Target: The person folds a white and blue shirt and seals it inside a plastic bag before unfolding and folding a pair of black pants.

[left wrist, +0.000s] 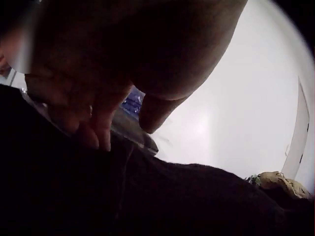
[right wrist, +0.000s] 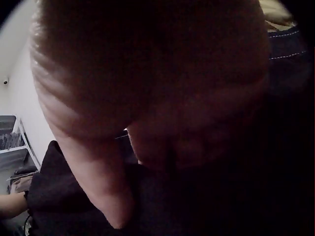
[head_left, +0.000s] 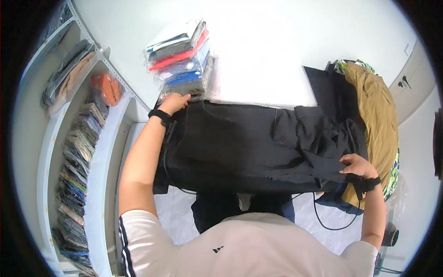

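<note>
A black garment (head_left: 230, 143) lies spread across the table, smooth on the left and bunched into folds on the right, with pale stitching on part of it. My left hand (head_left: 173, 104) is at its far left edge, beside the bottom of a stack of bagged clothes (head_left: 177, 69). In the left wrist view the left fingers (left wrist: 101, 128) reach down to the dark cloth, the thumb apart from them. My right hand (head_left: 357, 166) rests on the bunched right part. Its thumb (right wrist: 106, 196) points straight down over the cloth in the right wrist view; the other fingertips are lost in shadow.
Behind the garment lies a pile of clear plastic bags (head_left: 263, 83). Tan clothing (head_left: 374, 106) is heaped at the right end. Shelves (head_left: 104, 138) of bagged clothes line the left side. A black cable (head_left: 332, 228) hangs below the table's front edge.
</note>
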Demonstrator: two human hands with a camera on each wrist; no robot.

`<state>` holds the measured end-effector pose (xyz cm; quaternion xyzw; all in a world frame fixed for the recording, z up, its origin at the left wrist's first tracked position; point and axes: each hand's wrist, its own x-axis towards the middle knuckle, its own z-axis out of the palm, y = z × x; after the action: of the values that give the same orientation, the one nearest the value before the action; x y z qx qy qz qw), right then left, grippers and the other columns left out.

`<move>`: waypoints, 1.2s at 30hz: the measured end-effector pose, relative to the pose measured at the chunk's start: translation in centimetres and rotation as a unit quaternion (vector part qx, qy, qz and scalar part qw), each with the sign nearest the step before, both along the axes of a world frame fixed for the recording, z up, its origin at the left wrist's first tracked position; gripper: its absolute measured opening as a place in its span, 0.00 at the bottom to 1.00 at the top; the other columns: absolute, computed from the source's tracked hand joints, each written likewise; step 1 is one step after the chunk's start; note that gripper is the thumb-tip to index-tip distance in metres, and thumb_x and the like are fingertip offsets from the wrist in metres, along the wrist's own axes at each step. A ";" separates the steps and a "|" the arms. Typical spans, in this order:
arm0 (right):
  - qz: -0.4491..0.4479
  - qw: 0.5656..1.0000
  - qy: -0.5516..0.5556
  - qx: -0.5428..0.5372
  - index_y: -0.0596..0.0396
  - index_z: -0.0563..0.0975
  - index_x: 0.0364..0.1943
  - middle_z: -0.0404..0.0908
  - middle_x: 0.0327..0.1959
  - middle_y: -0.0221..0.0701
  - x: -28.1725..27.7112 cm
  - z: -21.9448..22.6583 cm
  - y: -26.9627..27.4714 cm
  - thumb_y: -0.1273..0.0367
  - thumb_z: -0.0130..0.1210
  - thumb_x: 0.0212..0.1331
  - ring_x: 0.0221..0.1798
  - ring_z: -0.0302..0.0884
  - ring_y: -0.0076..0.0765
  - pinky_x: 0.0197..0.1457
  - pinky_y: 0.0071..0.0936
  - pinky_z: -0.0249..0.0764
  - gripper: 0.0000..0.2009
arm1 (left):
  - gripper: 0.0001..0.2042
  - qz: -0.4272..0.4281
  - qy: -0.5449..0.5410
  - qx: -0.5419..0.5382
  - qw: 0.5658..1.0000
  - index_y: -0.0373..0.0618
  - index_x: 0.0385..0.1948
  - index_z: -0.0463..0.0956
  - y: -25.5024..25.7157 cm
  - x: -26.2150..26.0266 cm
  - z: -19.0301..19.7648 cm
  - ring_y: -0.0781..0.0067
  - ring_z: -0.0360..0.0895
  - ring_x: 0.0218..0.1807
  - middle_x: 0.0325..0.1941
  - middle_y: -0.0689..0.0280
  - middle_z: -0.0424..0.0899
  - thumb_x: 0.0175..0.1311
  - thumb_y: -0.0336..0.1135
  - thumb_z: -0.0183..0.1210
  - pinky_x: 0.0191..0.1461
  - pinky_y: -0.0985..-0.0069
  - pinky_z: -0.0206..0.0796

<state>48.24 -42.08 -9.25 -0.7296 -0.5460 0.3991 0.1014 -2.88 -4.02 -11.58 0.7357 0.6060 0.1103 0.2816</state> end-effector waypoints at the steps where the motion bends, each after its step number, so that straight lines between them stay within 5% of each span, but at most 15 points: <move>1: -0.009 1.000 0.007 0.005 0.63 0.75 0.39 0.78 0.35 0.32 0.3 -0.4 -0.1 0.72 0.65 0.40 0.41 0.72 0.28 0.48 0.24 0.67 0.19 | 0.21 -0.002 -0.002 0.004 1.000 0.34 0.29 0.78 0.2 0.9 0.1 0.69 0.76 0.28 0.26 0.60 0.81 0.58 0.49 0.53 0.35 0.73 0.67; 4: -0.023 0.999 0.032 0.008 0.62 0.75 0.39 0.77 0.35 0.30 1.5 -1.7 -0.3 0.74 0.64 0.39 0.41 0.71 0.28 0.48 0.23 0.67 0.18 | 0.22 0.065 0.106 -0.056 0.991 0.34 0.27 0.79 -1.1 2.9 1.1 0.66 0.76 0.28 0.26 0.57 0.80 0.57 0.51 0.53 0.37 0.71 0.67; 8: -0.021 0.999 0.028 0.009 0.62 0.75 0.38 0.76 0.35 0.28 1.4 -1.8 -0.1 0.76 0.63 0.39 0.40 0.71 0.26 0.48 0.22 0.67 0.17 | 0.20 -0.074 0.055 0.049 0.995 0.33 0.27 0.79 2.4 0.2 -2.8 0.53 0.79 0.33 0.31 0.44 0.79 0.56 0.46 0.52 0.39 0.63 0.68; 10: -0.026 0.999 0.042 -0.001 0.61 0.75 0.37 0.76 0.35 0.27 1.2 -1.8 0.1 0.75 0.62 0.39 0.40 0.70 0.26 0.47 0.23 0.67 0.16 | 0.16 0.052 -0.036 0.146 0.987 0.34 0.23 0.74 3.6 -1.7 -4.0 0.68 0.69 0.20 0.18 0.62 0.72 0.57 0.41 0.52 0.26 0.67 0.61; 12: -0.031 0.998 0.056 -0.011 0.61 0.75 0.37 0.76 0.34 0.27 1.2 -1.9 0.3 0.75 0.62 0.39 0.40 0.70 0.26 0.46 0.23 0.67 0.16 | 0.14 0.022 0.045 0.112 0.993 0.33 0.26 0.73 3.0 -2.2 -3.3 0.66 0.72 0.23 0.17 0.60 0.71 0.57 0.40 0.53 0.29 0.66 0.64; 14: -0.008 0.999 0.035 0.012 0.61 0.75 0.36 0.75 0.33 0.27 1.4 -2.1 0.2 0.74 0.63 0.39 0.39 0.69 0.24 0.44 0.23 0.66 0.16 | 0.13 0.092 0.081 -0.030 0.992 0.32 0.26 0.74 0.5 -1.7 -2.1 0.59 0.78 0.22 0.20 0.52 0.78 0.55 0.37 0.57 0.26 0.66 0.68; 16: 0.020 1.000 -0.001 0.019 0.61 0.75 0.36 0.76 0.32 0.32 1.2 -1.3 0.2 0.71 0.64 0.40 0.39 0.71 0.28 0.46 0.24 0.66 0.17 | 0.15 -0.101 0.031 0.088 0.990 0.29 0.26 0.72 4.3 -5.6 -6.0 0.61 0.76 0.19 0.18 0.55 0.77 0.55 0.37 0.58 0.23 0.67 0.67; 17: 0.055 0.997 -0.004 0.050 0.62 0.74 0.36 0.76 0.31 0.33 0.9 -0.9 0.2 0.70 0.64 0.41 0.38 0.71 0.28 0.44 0.25 0.67 0.17 | 0.16 0.043 0.026 0.109 0.993 0.31 0.27 0.73 2.4 -3.4 -3.4 0.62 0.76 0.20 0.20 0.55 0.78 0.56 0.40 0.56 0.25 0.67 0.67; 18: 0.048 0.997 0.019 0.066 0.62 0.74 0.36 0.77 0.29 0.33 0.7 -0.4 -0.1 0.70 0.63 0.43 0.37 0.71 0.29 0.42 0.26 0.67 0.15 | 0.15 -0.018 0.036 0.194 0.980 0.36 0.29 0.75 2.8 -2.8 -2.4 0.63 0.76 0.22 0.20 0.57 0.78 0.57 0.43 0.55 0.26 0.68 0.68; 19: 0.005 0.999 0.046 0.025 0.62 0.74 0.35 0.77 0.28 0.34 0.6 0.0 -0.3 0.71 0.62 0.43 0.35 0.71 0.29 0.41 0.26 0.68 0.15 | 0.13 0.018 -0.008 0.153 0.988 0.39 0.30 0.75 0.7 -0.9 0.0 0.67 0.76 0.24 0.20 0.59 0.78 0.57 0.42 0.55 0.28 0.70 0.67; 22: 0.044 0.988 -0.051 0.138 0.62 0.74 0.34 0.75 0.28 0.32 0.6 0.9 -0.6 0.74 0.59 0.43 0.35 0.70 0.26 0.41 0.24 0.67 0.12 | 0.09 -0.124 -0.114 0.191 0.967 0.38 0.33 0.73 -4.6 3.7 5.1 0.74 0.73 0.25 0.25 0.62 0.77 0.58 0.34 0.55 0.31 0.75 0.65; 24: -0.044 0.971 0.014 0.234 0.61 0.75 0.36 0.76 0.30 0.32 -0.9 2.4 -0.7 0.77 0.55 0.44 0.37 0.72 0.27 0.43 0.24 0.68 0.11 | 0.09 -0.198 -0.143 0.203 0.948 0.39 0.37 0.72 -9.8 7.5 8.4 0.74 0.73 0.30 0.27 0.62 0.76 0.58 0.32 0.54 0.34 0.76 0.66; 27: -0.029 0.945 0.048 0.321 0.59 0.77 0.37 0.77 0.32 0.31 -3.0 3.5 -1.2 0.82 0.51 0.43 0.40 0.72 0.31 0.45 0.24 0.67 0.14 | 0.11 -0.293 -0.167 0.145 0.930 0.41 0.43 0.71 -15.1 13.1 10.8 0.75 0.74 0.38 0.34 0.64 0.77 0.60 0.31 0.53 0.42 0.78 0.65; 32: 0.155 0.953 -0.036 0.258 0.56 0.78 0.42 0.78 0.37 0.34 -2.8 4.0 -2.0 0.76 0.58 0.43 0.43 0.71 0.41 0.51 0.31 0.65 0.16 | 0.14 -0.517 -0.192 0.148 0.821 0.39 0.48 0.69 -14.8 22.7 6.7 0.64 0.73 0.51 0.46 0.57 0.76 0.60 0.29 0.50 0.54 0.73 0.64; 36: 0.179 0.954 -0.022 0.241 0.57 0.76 0.43 0.77 0.43 0.36 0.2 4.6 -2.6 0.71 0.60 0.49 0.50 0.71 0.42 0.55 0.32 0.65 0.15 | 0.17 -0.535 -0.139 0.175 0.814 0.38 0.49 0.68 -12.7 30.4 2.2 0.55 0.70 0.54 0.50 0.52 0.74 0.58 0.28 0.53 0.58 0.68 0.61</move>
<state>48.46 -44.65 -4.62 -0.5827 -0.7495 0.2508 0.1892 27.55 -16.71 -9.40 0.9575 0.0410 0.1476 0.2443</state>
